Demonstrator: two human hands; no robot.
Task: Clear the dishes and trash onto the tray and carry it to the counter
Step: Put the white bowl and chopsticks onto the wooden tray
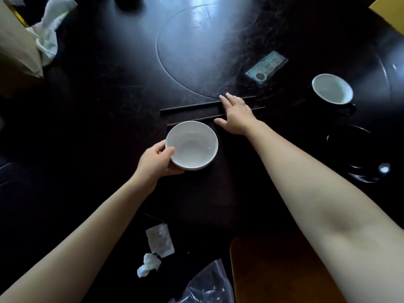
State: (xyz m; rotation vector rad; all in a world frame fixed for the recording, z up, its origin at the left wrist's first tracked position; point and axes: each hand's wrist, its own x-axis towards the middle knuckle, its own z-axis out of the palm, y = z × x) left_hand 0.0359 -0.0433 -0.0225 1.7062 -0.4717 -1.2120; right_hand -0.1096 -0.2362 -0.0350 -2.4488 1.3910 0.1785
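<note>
A white bowl (192,145) is at the middle of the dark table, and my left hand (157,160) grips its near-left rim, thumb inside. Just beyond it lie two black chopsticks (188,107), roughly parallel. My right hand (235,113) lies flat across them with fingers extended. A black cup with a white inside (332,89) stands to the right, with a black saucer (360,154) nearer to me. A brown tray (273,270) shows at the bottom right, partly under my right arm.
A torn white wrapper (159,239), a crumpled tissue (148,264) and a clear plastic bag (207,283) lie at the near edge. A card in a clear sleeve (266,68) sits beyond the chopsticks. Crumpled napkins (47,33) and a paper bag (15,44) are at far left.
</note>
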